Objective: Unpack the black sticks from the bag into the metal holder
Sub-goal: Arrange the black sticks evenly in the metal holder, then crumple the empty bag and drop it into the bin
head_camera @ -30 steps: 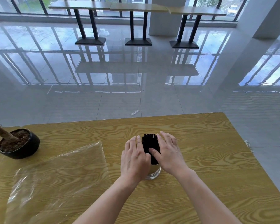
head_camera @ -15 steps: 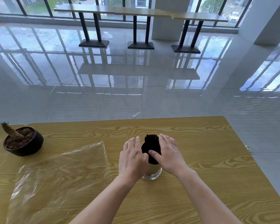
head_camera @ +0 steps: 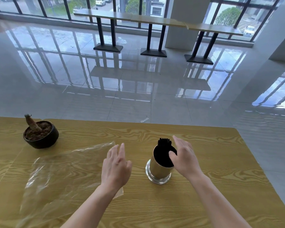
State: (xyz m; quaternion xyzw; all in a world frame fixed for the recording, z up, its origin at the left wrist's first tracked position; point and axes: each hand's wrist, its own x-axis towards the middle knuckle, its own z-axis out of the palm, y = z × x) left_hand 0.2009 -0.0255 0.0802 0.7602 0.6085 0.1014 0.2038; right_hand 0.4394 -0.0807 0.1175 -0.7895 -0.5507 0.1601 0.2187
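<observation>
Item one, at ten o'clock on the table [head_camera: 220, 162]: a black pot [head_camera: 41, 136] of dry soil with a bare stub leaning in it, standing well apart from the work and taking no part in it. Item two, at eight o'clock: the clear bag [head_camera: 61, 175], flattened and crumpled on the wood, its near corner passing under the left wrist; no sticks show through the film, so it appears emptied and put to the side to free the middle of the table. Item three, at seven o'clock of the holder: the left hand [head_camera: 116, 167], palm down, fingers straight and loosely spread, holding nothing, hovering over the bag's right edge; whether it touches the film cannot be told. Item four, centre: the metal holder [head_camera: 159, 167], an upright cylinder on a wider round foot, placed within easy reach of both hands. Item five, inside it: the black sticks [head_camera: 163, 153], standing packed together with a small tuft rising above the rim at twelve o'clock. Item six, at three o'clock of the holder: the right hand [head_camera: 184, 157], fingers extended and open, the thumb resting on the sticks at the rim, gripping nothing, probably pressing the bundle to settle it level. Judged from this layout, the unpacking is all but finished.
</observation>
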